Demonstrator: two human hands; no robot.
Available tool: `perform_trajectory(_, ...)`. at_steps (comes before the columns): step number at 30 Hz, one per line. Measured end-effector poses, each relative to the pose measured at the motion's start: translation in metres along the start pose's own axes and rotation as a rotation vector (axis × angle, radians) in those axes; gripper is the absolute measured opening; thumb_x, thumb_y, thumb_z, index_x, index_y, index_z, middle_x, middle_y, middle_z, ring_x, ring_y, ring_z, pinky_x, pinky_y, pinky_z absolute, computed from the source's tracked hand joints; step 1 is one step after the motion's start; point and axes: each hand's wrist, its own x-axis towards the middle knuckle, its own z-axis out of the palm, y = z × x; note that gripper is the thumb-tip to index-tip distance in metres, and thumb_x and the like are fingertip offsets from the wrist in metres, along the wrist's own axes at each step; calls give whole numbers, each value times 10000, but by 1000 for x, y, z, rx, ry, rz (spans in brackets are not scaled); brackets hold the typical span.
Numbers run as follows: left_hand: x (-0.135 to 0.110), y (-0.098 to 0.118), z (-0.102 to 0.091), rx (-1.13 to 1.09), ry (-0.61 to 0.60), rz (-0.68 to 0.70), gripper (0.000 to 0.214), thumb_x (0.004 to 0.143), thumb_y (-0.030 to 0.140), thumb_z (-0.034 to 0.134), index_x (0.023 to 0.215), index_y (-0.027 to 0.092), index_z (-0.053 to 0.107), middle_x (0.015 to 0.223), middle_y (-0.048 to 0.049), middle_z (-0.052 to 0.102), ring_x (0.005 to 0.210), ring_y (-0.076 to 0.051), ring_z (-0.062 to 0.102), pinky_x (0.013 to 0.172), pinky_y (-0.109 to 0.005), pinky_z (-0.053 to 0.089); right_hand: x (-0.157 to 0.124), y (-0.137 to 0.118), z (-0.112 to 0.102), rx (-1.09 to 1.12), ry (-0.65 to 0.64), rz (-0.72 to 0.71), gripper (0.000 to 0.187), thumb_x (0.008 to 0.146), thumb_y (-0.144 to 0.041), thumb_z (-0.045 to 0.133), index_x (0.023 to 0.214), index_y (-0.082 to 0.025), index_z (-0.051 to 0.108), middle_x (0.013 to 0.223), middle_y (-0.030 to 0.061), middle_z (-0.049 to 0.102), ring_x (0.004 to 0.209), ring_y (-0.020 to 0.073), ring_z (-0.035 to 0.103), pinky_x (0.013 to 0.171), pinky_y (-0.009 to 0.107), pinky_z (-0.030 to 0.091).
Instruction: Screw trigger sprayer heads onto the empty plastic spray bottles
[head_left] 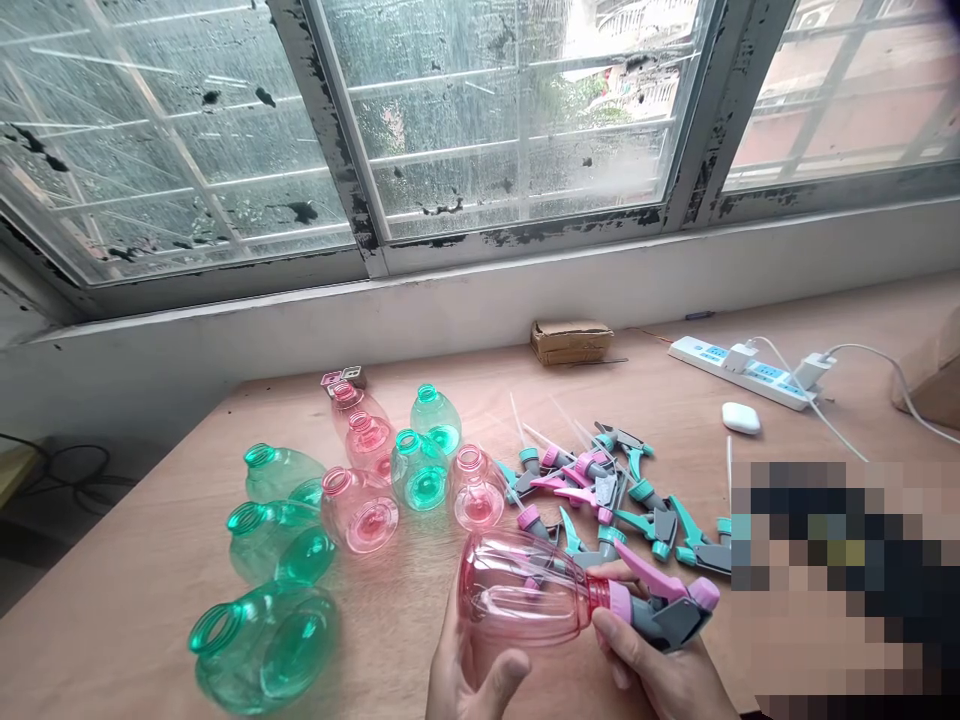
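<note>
My left hand (pixel 469 675) cradles a clear pink spray bottle (pixel 517 595) from below, lying on its side near the table's front edge. My right hand (pixel 660 670) is closed on the pink collar and grey-and-pink trigger head (pixel 664 605) at the bottle's neck. Behind the bottle lies a pile of loose trigger heads (pixel 607 490) in pink, teal and grey, with thin clear dip tubes sticking out. To the left lie several empty bottles without heads, some green (pixel 262 640) and some pink (pixel 360 505).
A wooden table (pixel 150 540) runs to a white wall under a grimy window. At the back are a small cardboard box (pixel 571 340), a white power strip (pixel 750 372) with plugs and cables, and a white earbud case (pixel 741 417). A blurred patch covers the right front.
</note>
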Motion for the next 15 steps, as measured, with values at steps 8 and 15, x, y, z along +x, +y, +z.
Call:
perform_trajectory(8,3,3,-1,27,13,-29,746,775,562,887,1420,238,703,1483,-127,707,1460,-409,557,1271,-513,359,1,-4,4,82,-9,-33,450,835,-519,888,1113,-215,706,588,-43,648,445,110,511,482,242,377)
perform_trajectory(15,-3,-9,-5,57,2,8,807,803,511,883,1518,255,609,1588,-108,616,1548,-376,447,1309,-472,289,3,-6,6,122,-14,-29,461,849,-535,874,1121,-211,689,575,-45,639,431,96,510,463,215,357)
